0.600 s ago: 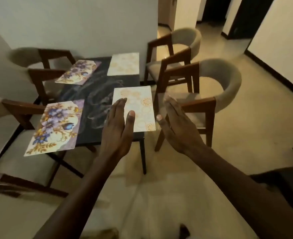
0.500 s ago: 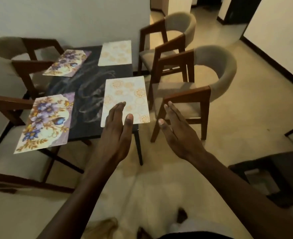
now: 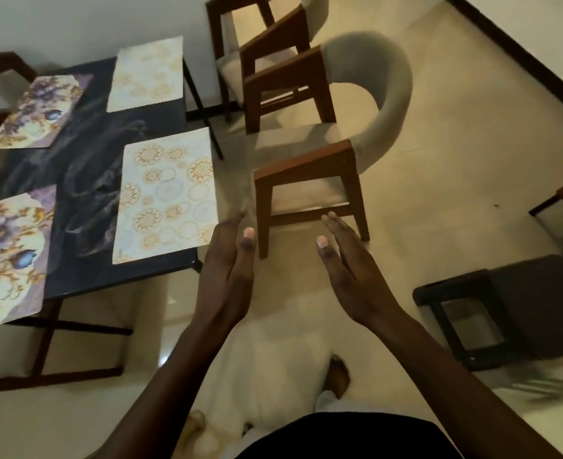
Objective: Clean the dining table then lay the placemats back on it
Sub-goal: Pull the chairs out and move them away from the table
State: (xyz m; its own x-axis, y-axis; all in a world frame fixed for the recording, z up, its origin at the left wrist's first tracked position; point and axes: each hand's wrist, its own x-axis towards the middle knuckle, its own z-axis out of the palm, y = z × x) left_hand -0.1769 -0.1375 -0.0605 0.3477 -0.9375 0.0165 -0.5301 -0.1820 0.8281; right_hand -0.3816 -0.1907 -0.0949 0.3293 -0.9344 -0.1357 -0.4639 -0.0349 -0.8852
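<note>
Both hands are empty, fingers straight, palms facing each other: the left hand (image 3: 230,270) hovers by the corner of the dark dining table (image 3: 84,180), and the right hand (image 3: 349,273) is before a wooden chair (image 3: 323,154). On the table left of the hands, the circle-patterned placemat (image 3: 167,193) lies nearest, with a second pale placemat (image 3: 147,74) beyond it. Farther left lie a far floral placemat (image 3: 38,111) and a near floral placemat (image 3: 5,253) cut off by the frame; blur hides whether the left hand touches the nearest mat.

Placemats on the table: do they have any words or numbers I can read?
None: no words, numbers or labels can be read anywhere.
The pale placemats show only circles.
The flowery placemats show only flowers.
The dark table shows only swirls.
</note>
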